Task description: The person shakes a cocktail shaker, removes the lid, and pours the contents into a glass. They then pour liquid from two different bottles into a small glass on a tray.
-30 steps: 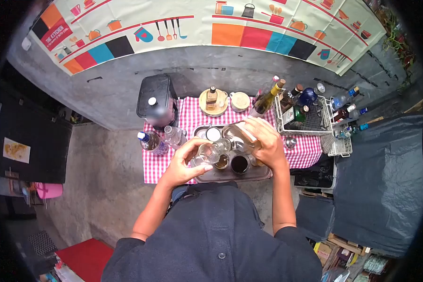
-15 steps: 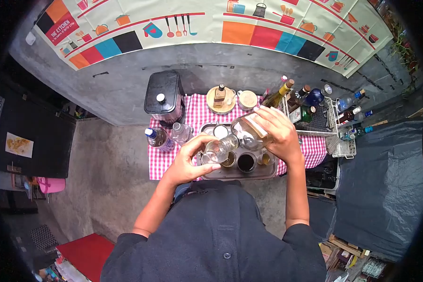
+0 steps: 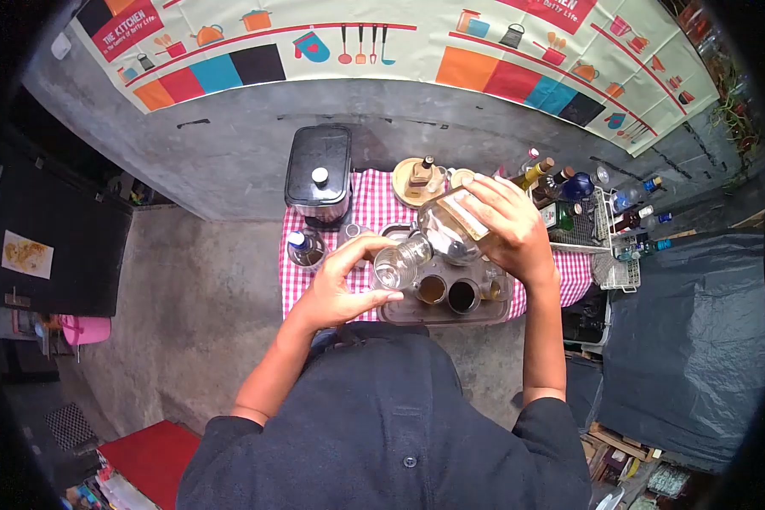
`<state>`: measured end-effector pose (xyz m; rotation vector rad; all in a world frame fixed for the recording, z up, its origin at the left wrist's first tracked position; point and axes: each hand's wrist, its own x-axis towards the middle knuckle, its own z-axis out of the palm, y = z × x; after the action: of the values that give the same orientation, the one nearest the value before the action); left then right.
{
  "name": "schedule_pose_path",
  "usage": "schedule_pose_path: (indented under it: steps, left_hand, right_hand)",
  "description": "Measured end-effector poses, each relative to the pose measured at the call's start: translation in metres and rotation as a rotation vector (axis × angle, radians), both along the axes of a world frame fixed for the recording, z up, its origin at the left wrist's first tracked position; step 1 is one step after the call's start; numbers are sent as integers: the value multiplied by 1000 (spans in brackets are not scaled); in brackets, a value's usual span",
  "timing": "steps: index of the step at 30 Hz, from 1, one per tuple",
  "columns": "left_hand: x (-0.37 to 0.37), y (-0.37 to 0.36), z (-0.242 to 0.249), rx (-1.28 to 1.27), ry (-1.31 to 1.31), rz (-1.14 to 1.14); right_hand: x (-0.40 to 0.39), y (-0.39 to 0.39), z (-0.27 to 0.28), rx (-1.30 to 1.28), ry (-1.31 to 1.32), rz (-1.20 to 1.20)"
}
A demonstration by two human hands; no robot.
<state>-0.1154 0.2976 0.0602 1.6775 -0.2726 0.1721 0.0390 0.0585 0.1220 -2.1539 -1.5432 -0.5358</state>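
A clear ribbed glass (image 3: 388,270) is in my left hand (image 3: 340,285), its fingers curled round the side. My right hand (image 3: 512,225) grips a clear glass bottle (image 3: 450,223) with a pale label, tilted so that its neck points down and left at the glass's mouth. Whether liquid is flowing I cannot make out. Below them is a metal tray (image 3: 425,316). On it stand a cup of brown liquid (image 3: 431,290), a cup of very dark liquid (image 3: 463,296) and a small glass of amber liquid (image 3: 494,290), beside my right wrist.
A black lidded dispenser (image 3: 319,174) and a blue-capped bottle (image 3: 306,248) stand left on the checked cloth (image 3: 370,195). Behind the tray, a round wooden board (image 3: 405,189) bears a small dark-capped bottle (image 3: 422,172). Wire baskets (image 3: 599,221) with several bottles are at the right.
The view has turned slightly, moving the table and tray to the right in the picture. Both hands keep their hold, with the bottle neck still at the glass.
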Motion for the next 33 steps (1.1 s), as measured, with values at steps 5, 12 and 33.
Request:
schedule_pose_path:
  steps: [5, 12, 33]
  left_hand:
    - [-8, 20, 6, 7, -7, 17]
    - [-15, 42, 8, -52, -22, 20]
    - [-18, 67, 7, -47, -64, -14]
  right_hand:
    - [-4, 23, 4, -55, -46, -16]
    - [-9, 49, 9, -84, -67, 2]
    - [-14, 75, 22, -115, -138, -3]
